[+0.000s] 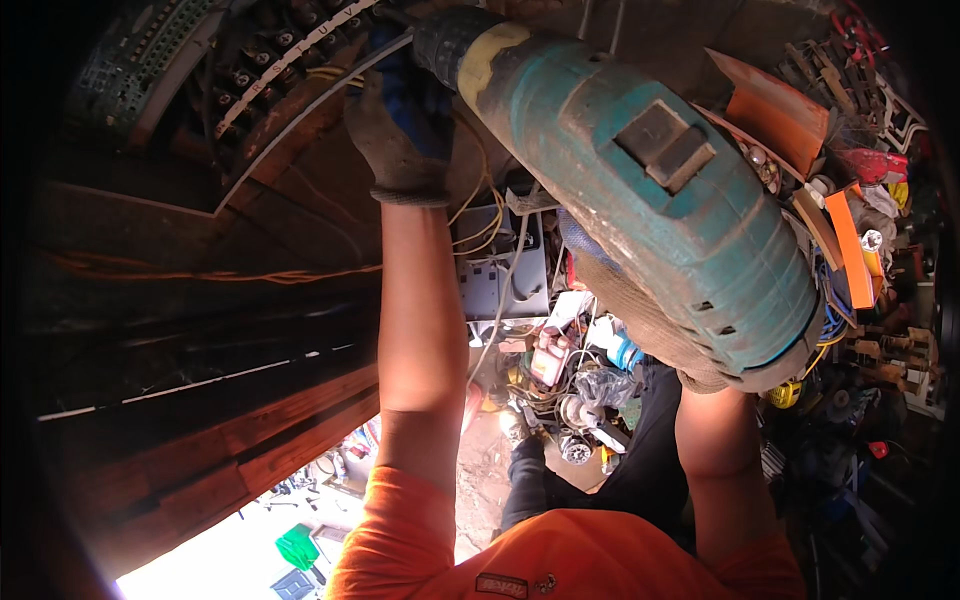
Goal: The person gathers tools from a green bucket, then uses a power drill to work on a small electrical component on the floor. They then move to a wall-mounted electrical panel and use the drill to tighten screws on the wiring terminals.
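A large, scuffed teal power drill (650,190) fills the upper right, its dark chuck (435,48) aimed toward the upper left. My right hand (645,320), in a brown and blue knitted glove, is wrapped around its grip below the body, which hides most of the fingers. Close beside the chuck is my left hand (405,130), in a grey and blue glove, raised against a thin metal edge (300,130). Its fingers look curled in, but what they hold is hidden. Screw terminals on a terminal strip (285,65) run just left of that hand.
Yellow wires (490,220) and a grey cable (515,270) hang between my arms. A grey metal box (505,280) stands below. Orange angled metal pieces (775,110) and cluttered tools lie at right. Loose parts and a pink item (550,358) crowd the lower area. Reddish wooden planks (230,450) run along the left.
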Available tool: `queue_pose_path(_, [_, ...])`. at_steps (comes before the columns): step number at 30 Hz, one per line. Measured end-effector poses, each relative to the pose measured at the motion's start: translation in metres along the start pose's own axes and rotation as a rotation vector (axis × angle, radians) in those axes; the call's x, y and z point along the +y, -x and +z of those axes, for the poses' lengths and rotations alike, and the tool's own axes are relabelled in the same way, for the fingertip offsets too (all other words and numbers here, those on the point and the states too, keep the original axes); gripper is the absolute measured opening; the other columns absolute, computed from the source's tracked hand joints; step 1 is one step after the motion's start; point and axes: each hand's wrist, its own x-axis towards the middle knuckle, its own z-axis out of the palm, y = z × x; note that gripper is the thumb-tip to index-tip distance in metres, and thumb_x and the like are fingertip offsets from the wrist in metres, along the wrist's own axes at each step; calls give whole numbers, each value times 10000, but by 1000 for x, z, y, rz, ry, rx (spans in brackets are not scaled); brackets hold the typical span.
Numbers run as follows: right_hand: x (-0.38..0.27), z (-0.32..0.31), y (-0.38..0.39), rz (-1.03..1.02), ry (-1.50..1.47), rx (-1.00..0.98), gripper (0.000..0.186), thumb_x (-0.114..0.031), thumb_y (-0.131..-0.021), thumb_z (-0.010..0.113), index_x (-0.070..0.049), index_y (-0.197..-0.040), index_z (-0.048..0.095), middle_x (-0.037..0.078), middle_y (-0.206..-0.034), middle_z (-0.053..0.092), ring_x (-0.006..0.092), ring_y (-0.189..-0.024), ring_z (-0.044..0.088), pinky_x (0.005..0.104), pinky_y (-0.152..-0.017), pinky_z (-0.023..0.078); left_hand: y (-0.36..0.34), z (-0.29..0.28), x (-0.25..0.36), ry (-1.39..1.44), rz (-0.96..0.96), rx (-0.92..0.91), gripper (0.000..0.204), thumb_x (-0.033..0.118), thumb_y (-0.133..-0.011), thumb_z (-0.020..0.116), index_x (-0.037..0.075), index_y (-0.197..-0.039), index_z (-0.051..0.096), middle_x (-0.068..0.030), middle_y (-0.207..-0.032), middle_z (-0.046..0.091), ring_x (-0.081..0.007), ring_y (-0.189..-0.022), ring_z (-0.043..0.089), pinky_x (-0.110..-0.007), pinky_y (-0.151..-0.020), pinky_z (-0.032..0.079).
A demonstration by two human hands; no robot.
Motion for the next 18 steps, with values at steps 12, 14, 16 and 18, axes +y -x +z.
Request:
queue_pose_path(12, [-10,-8,24,12,-17,35,495,-203,-834,531,-17,-1283,434,120,-1160,487,267,-1020,481,386,-883,372,-20,-26,-12,-1151,720,26,267,289,-866,622,57,-999,637,-122,-919,663,-344,-858,635,-376,-749,500])
queue_pose_path(14, [-12,-22,29,36,41,36,494,-202,-829,537,-18,-1277,440,121,-1150,495,270,-1010,487,388,-876,378,-18,-12,-25,-796,486,38,259,279,-868,624,58,-1003,640,-120,-937,670,-337,-871,640,-373,-760,505])
queue_pose_path(16, [-10,-12,36,29,-33,53,494,-202,-824,544,-18,-1272,446,121,-1140,502,273,-1001,494,389,-868,383,-9,-15,4,-505,216,81,260,272,-868,628,55,-1010,641,-120,-945,673,-331,-877,644,-376,-768,508])
queue_pose_path(18, [-13,-22,34,39,23,53,494,-201,-819,551,-18,-1267,453,122,-1130,510,275,-991,501,391,-860,388,-8,2,-2,-647,220,107,263,266,-867,632,48,-1015,640,-122,-946,675,-325,-877,648,-379,-771,510])
